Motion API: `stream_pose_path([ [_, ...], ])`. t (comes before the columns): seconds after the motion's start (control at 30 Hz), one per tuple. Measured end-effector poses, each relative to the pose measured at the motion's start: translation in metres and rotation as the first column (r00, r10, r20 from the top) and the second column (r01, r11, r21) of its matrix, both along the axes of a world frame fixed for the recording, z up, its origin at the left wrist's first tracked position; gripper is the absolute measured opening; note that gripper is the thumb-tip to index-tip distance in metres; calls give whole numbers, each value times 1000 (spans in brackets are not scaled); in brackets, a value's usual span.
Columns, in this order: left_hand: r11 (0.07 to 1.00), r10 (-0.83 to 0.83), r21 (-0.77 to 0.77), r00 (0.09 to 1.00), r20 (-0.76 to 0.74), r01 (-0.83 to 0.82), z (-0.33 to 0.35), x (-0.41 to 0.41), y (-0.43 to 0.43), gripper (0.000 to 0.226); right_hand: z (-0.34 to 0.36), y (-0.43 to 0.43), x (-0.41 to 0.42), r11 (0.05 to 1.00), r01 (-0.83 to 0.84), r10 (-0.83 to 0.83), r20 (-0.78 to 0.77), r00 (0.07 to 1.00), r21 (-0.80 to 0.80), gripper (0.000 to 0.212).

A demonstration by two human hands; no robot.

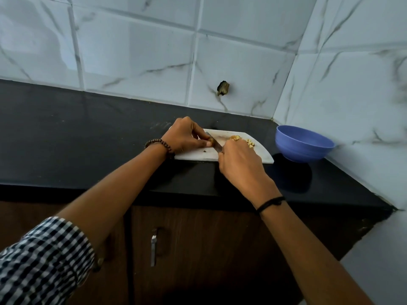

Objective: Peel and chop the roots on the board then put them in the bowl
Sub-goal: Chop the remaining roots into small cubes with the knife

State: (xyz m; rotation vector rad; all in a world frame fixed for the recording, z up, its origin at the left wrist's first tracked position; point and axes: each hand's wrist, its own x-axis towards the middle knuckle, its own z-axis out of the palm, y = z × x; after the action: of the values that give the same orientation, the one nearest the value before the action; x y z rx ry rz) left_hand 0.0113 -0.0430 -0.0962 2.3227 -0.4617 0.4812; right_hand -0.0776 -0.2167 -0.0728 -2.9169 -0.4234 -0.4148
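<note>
A white cutting board [198, 155] lies on the black counter. My left hand [185, 135] pinches a small brown root piece [211, 142] against the board. My right hand [240, 159] grips a knife [214, 142] whose blade rests across the board right beside that root piece; the handle is hidden in my fist. Several pale chopped pieces [250, 143] lie on the board's right part, beyond my right hand. A blue bowl [304, 144] stands on the counter to the right of the board; I cannot see inside it.
The black counter [77, 133] runs left from the board and ends at a tiled wall corner behind the bowl. A dark hole [223, 88] marks the back wall tile. Below the counter edge is a brown cabinet door with a metal handle [153, 249].
</note>
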Motion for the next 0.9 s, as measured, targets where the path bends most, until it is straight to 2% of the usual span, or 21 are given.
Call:
stream_pose_path([
  [0.13, 999, 7, 47, 1000, 19, -8, -3, 3, 0, 19, 6, -9, -9, 999, 4, -4, -4, 1000, -32, 19],
  [0.27, 993, 44, 109, 999, 31, -47, -5, 7, 4, 36, 18, -17, -16, 998, 21, -25, -62, 998, -66, 12],
  [0.5, 982, 36, 184, 998, 47, -44, -7, 5, 2, 30, 50, -46, -32, 998, 3, -12, -115, 993, -70, 29],
  [0.6, 977, 63, 203, 998, 29, -67, -5, 7, 2, 29, 49, -56, -32, 997, -14, 24, -124, 992, 81, 28],
  [0.77, 972, 69, 227, 998, 0, -67, -5, 9, 2, 30, 24, -62, -17, 942, -7, 4, 10, 1000, 336, 31],
  [0.9, 974, 106, 191, 991, 78, -119, -6, 9, 5, 25, 3, -58, 1, 881, -16, -16, 64, 998, 474, 31],
])
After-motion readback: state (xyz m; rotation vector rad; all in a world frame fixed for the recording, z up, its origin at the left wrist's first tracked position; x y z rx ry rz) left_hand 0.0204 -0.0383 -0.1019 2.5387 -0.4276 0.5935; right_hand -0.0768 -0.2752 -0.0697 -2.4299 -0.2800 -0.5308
